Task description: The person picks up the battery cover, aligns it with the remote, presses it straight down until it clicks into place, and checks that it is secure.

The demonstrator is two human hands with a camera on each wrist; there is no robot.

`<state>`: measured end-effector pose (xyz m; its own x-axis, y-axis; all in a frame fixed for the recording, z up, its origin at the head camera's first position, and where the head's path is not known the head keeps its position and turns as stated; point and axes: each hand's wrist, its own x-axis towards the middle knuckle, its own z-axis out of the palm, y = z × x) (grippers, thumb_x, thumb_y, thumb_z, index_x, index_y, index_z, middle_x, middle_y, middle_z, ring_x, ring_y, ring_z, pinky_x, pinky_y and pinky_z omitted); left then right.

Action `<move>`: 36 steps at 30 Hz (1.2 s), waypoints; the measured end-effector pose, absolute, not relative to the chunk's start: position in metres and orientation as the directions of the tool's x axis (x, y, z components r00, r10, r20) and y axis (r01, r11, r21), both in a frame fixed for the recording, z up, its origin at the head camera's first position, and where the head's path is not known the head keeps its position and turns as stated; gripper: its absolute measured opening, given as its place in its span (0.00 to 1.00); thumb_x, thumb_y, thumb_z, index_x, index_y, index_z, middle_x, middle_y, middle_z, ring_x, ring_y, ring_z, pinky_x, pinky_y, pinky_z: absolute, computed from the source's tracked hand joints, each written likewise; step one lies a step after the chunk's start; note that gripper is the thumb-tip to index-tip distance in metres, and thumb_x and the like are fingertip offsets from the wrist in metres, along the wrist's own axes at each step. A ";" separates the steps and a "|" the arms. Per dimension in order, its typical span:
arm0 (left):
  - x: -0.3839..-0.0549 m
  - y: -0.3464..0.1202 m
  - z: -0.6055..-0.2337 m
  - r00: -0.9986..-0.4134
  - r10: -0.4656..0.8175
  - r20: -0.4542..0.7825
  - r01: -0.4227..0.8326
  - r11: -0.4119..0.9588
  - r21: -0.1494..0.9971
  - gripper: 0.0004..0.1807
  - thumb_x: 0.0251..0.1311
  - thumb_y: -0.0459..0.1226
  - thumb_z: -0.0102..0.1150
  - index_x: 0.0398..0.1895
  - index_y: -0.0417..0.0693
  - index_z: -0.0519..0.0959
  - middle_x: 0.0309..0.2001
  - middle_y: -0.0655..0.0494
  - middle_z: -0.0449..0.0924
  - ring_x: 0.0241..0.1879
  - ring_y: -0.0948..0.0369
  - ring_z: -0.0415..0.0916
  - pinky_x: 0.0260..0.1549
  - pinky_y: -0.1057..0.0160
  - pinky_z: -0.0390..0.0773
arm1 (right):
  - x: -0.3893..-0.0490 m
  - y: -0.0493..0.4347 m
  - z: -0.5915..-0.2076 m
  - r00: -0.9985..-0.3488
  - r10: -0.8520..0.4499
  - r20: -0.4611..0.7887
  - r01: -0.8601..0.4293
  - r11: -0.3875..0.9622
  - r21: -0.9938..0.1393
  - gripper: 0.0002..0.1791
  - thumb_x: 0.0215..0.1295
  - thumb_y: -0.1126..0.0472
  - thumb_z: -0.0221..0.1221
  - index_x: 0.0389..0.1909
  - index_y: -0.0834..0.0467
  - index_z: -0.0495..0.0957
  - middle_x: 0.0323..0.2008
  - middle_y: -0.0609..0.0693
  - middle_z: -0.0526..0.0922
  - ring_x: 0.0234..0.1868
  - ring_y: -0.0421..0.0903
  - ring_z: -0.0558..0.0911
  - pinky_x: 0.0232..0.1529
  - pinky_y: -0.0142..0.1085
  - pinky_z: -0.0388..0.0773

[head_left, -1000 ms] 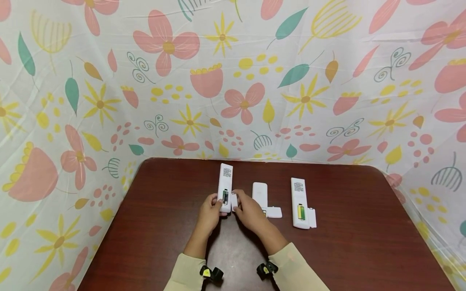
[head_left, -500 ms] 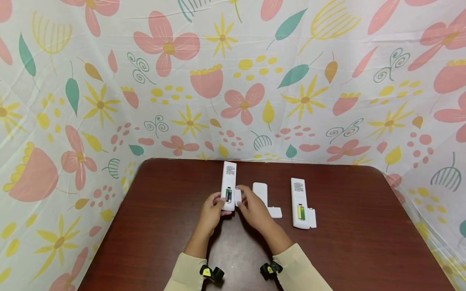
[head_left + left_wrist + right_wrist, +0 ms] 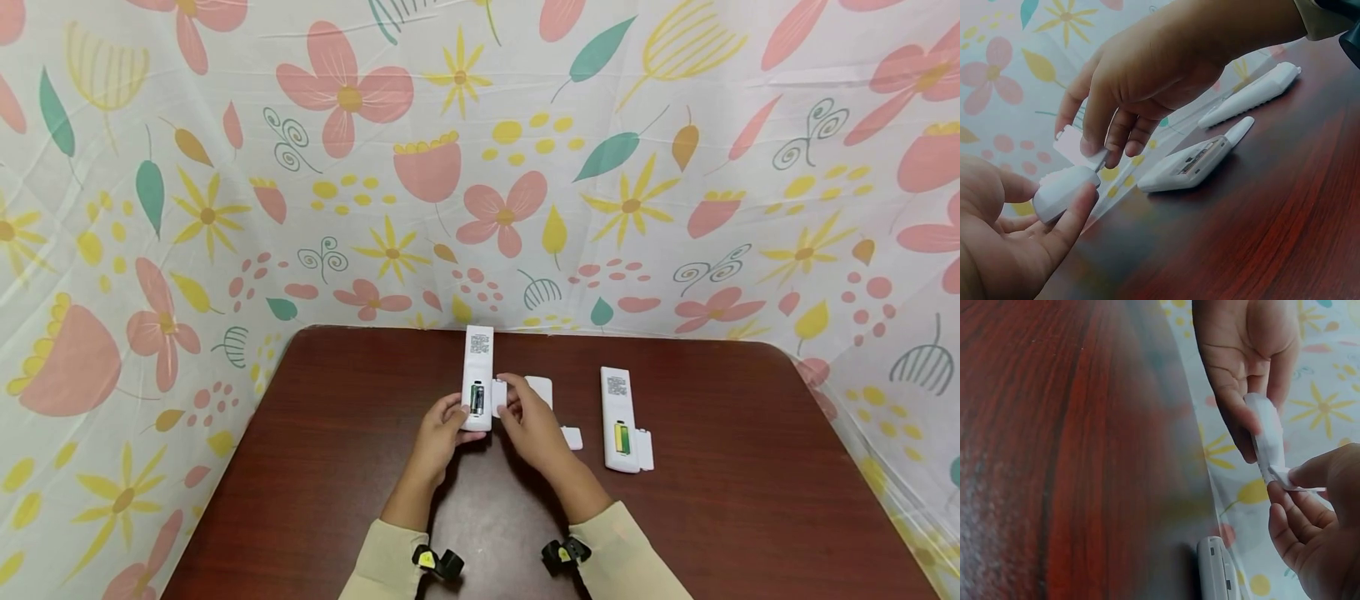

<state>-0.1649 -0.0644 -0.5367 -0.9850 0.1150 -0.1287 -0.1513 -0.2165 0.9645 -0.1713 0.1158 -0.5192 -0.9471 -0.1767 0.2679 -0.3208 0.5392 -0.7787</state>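
My left hand grips a white remote control by its lower end, thumb on the face with the printed code. Its battery compartment is uncovered, and dark batteries show inside. With thumb and fingers my right hand pinches the white battery cover at the remote's right edge. In the left wrist view, that cover meets the side of the held remote. The right wrist view shows the remote raised off the table, seen end-on between both hands.
Partly hidden behind my right hand lies a second white remote, its cover sticking out sideways. Farther right, a third remote shows a yellow-green battery, cover alongside. A flowered cloth borders the brown table.
Both hands have moved slightly right and away from me with the remote and its cover. My right hand now hides more of the middle remote.
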 end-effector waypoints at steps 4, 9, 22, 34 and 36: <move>-0.164 -0.063 -0.536 -0.985 0.130 -0.117 -0.145 -0.233 0.962 0.23 0.75 0.30 0.46 0.68 0.27 0.62 0.62 0.27 0.72 0.43 0.59 0.82 0.43 0.57 0.88 | -0.171 0.118 -0.515 -0.945 -0.157 0.287 -0.326 0.507 -0.798 0.27 0.69 0.68 0.59 0.68 0.55 0.69 0.38 0.50 0.80 0.38 0.42 0.80 0.38 0.32 0.79; -0.163 -0.059 -0.535 -0.984 0.149 -0.095 -0.132 -0.257 0.957 0.23 0.75 0.30 0.45 0.68 0.26 0.61 0.63 0.26 0.70 0.43 0.59 0.83 0.43 0.57 0.88 | -0.172 0.119 -0.510 -0.942 -0.130 0.310 -0.334 0.479 -0.812 0.26 0.70 0.67 0.58 0.68 0.56 0.69 0.38 0.50 0.79 0.37 0.42 0.79 0.39 0.31 0.79; -0.160 -0.053 -0.534 -0.979 0.180 -0.099 -0.149 -0.287 0.946 0.23 0.75 0.30 0.45 0.68 0.26 0.61 0.64 0.28 0.70 0.46 0.59 0.82 0.43 0.57 0.87 | -0.170 0.117 -0.505 -0.929 -0.153 0.338 -0.370 0.437 -0.820 0.25 0.70 0.66 0.59 0.66 0.55 0.70 0.38 0.50 0.80 0.37 0.41 0.78 0.40 0.32 0.79; -0.159 -0.052 -0.531 -0.973 0.201 -0.117 -0.175 -0.301 0.937 0.23 0.75 0.31 0.45 0.69 0.28 0.61 0.65 0.30 0.70 0.47 0.59 0.82 0.44 0.59 0.87 | -0.169 0.115 -0.504 -0.931 -0.183 0.316 -0.365 0.405 -0.838 0.23 0.70 0.66 0.60 0.63 0.50 0.72 0.36 0.49 0.80 0.33 0.39 0.76 0.36 0.31 0.76; -0.159 -0.052 -0.531 -0.972 0.202 -0.119 -0.178 -0.304 0.936 0.23 0.75 0.31 0.45 0.69 0.29 0.62 0.65 0.31 0.70 0.47 0.58 0.82 0.44 0.59 0.87 | -0.168 0.115 -0.505 -0.930 -0.187 0.317 -0.367 0.401 -0.839 0.23 0.69 0.66 0.60 0.63 0.50 0.72 0.35 0.49 0.80 0.33 0.39 0.76 0.35 0.32 0.76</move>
